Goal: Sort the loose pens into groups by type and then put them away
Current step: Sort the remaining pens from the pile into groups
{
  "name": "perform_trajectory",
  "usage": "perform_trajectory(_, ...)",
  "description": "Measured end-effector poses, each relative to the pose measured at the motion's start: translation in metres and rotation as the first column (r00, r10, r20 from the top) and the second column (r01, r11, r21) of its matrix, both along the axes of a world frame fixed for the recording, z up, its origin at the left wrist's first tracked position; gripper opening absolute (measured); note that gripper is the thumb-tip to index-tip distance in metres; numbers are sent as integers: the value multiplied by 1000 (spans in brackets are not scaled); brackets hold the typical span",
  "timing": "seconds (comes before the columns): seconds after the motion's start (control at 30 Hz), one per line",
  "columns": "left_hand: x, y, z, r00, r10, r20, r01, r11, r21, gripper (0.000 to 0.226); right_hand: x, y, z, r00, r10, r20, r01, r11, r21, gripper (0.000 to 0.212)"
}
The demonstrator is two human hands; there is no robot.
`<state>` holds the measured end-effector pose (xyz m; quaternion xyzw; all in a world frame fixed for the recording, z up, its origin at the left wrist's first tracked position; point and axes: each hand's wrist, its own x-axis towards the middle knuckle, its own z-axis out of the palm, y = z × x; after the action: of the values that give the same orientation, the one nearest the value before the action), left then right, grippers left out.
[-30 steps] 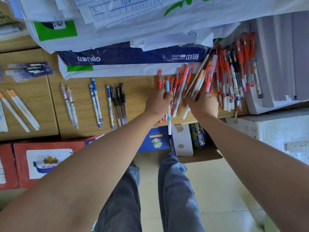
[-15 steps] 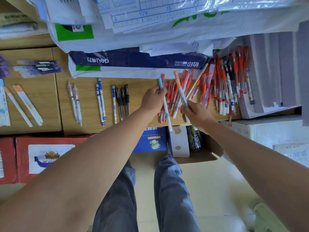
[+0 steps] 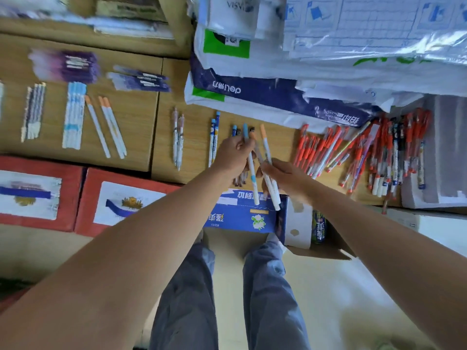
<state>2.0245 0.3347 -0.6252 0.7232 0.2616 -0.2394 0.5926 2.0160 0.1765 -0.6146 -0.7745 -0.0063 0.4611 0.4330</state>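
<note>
The wooden bench (image 3: 141,117) runs across in front of me, with a stack of paper packs (image 3: 278,97) heaped along its far side. Below its front edge stand two red boxes (image 3: 88,198) and a blue box (image 3: 240,218). On the right of the bench a loose pile of red pens (image 3: 353,152) fans out, mixed with a few darker ones. To the left, pens lie in separate groups: blurred purple pens (image 3: 73,65) at the far left, a row of blue-and-white pens (image 3: 73,117), three orange-capped pens (image 3: 106,127) beside them, then a clear pair (image 3: 178,140) and a blue pair (image 3: 213,140) nearer the middle. My left hand (image 3: 233,155) is raised above the bench's front edge, fingers curled round a white pen with a blue cap (image 3: 251,168), cap pointing away from me. Just beside it, my right hand (image 3: 285,176) grips white pens with orange caps (image 3: 265,147), two as far as I can tell, crossing close to the blue-capped one.
</note>
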Motion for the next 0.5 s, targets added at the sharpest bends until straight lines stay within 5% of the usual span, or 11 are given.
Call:
perform_trajectory(0.33,-30,132,7,978,204,49,-205,979,6,21,-10,132,7,984,111,-140,-112,994,6,29)
perform_trajectory(0.5,-36,175,14,955,291,-55,-294,955,-40,29,-21,187,16,977,107,-182,-111,994,-13,27)
